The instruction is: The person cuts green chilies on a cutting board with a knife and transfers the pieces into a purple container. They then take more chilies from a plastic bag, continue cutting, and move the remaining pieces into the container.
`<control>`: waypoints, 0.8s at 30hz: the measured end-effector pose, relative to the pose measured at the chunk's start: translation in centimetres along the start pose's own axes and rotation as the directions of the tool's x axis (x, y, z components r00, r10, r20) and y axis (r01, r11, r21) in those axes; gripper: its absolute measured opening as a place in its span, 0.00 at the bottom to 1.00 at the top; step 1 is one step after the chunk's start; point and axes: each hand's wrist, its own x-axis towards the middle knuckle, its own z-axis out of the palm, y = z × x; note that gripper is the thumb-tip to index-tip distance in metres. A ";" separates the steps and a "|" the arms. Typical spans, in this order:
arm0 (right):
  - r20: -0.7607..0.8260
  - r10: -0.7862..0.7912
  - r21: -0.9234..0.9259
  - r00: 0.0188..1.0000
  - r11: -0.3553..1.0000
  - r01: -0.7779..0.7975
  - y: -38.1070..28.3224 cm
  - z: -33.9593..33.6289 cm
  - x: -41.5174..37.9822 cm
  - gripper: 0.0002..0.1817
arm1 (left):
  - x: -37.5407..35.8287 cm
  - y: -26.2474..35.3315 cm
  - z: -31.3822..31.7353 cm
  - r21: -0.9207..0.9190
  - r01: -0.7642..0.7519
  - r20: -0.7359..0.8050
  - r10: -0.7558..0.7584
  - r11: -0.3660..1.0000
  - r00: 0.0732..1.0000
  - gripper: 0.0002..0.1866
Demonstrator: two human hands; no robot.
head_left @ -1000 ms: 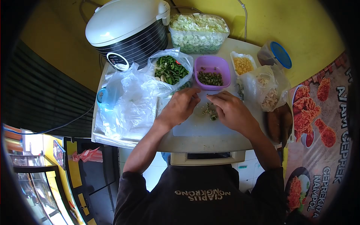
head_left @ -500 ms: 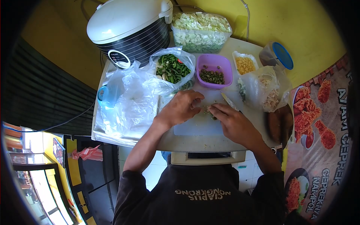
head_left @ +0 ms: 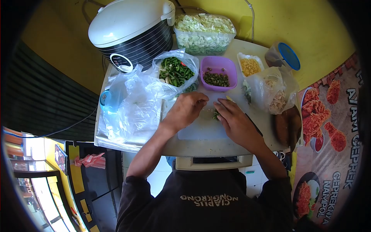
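Observation:
My left hand [head_left: 186,111] is over the left part of the white cutting board [head_left: 201,132], fingers curled in with the tips pinched together. Whatever may be between them is too small to make out. Opposite it, my right hand [head_left: 240,125] reaches over the board with its fingers stretched out and slightly apart. Chopped green pieces [head_left: 215,114] lie on the board beside its fingertips. A knife [head_left: 254,124] lies at the board's right, partly hidden under my right hand. Just beyond the board stands a purple tub [head_left: 218,62] with cut green pieces inside.
Behind are a rice cooker [head_left: 133,33], a tub of shredded cabbage [head_left: 205,36] and a bag of green chillies [head_left: 176,71]. To the right stand a tray of yellow bits [head_left: 250,66], a plastic bag [head_left: 276,91] and a blue-lidded container [head_left: 288,56]. Crumpled plastic [head_left: 133,104] covers the left.
My right hand has shifted slightly up, its fingers straightening away from the chopped green pieces, which now show more. My left fingertips have drawn closer together.

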 end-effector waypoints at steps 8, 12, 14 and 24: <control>0.276 -0.059 -0.167 0.959 0.980 0.108 -0.9 0.4 -1.6 0.28 | 0.3 -0.6 0.2 -0.080 0.055 -0.118 -0.064 0.995 0.991 0.10; 0.317 -0.089 -0.249 0.944 0.953 0.173 -0.7 0.6 -2.5 0.27 | 1.0 0.5 0.1 -0.110 0.106 -0.157 -0.122 0.988 0.980 0.15; 0.334 -0.087 -0.275 0.939 0.943 0.186 -0.8 0.4 -2.2 0.24 | 1.5 0.8 0.0 -0.109 0.100 -0.143 -0.116 0.989 0.983 0.16; -0.082 -0.006 0.134 0.997 0.991 0.017 0.6 -3.6 3.7 0.11 | 2.0 -0.8 0.8 0.060 -0.113 -0.183 0.122 0.992 0.976 0.17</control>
